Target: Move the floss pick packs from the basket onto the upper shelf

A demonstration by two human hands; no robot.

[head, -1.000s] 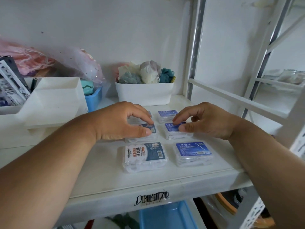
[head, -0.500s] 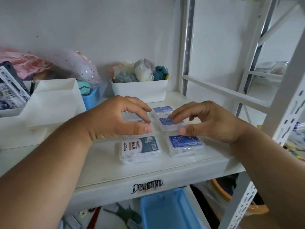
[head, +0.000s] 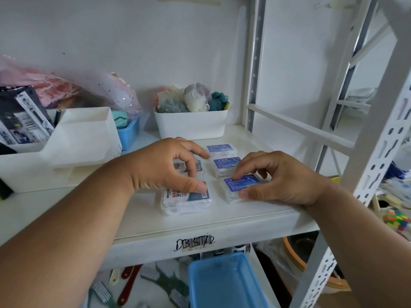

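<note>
Several clear floss pick packs with blue labels lie in two columns on the upper shelf [head: 138, 221]. My left hand [head: 164, 167] arches over the left column, with its thumb on the front left pack [head: 186, 200] and its fingers at that pack's far edge; the middle left pack [head: 198, 166] is mostly hidden. My right hand [head: 280, 181] pinches the front right pack [head: 239, 185] between index finger and thumb. Behind it lie the middle right pack [head: 224, 166] and the back right pack [head: 220, 150], both untouched. The blue basket [head: 222, 283] sits on the shelf below; no pack shows in it.
A white bin of cloth balls [head: 191, 126] stands at the back. A white organizer [head: 73, 147] and a small blue tub [head: 129, 134] stand on the left. Metal shelf uprights [head: 253, 63] and a crossbar [head: 300, 127] frame the right side. Brushes and an orange-rimmed bowl [head: 291, 252] lie below.
Both hands have drawn back toward me from the middle row of packs to the front row. The view has tilted down, showing more of the blue basket.
</note>
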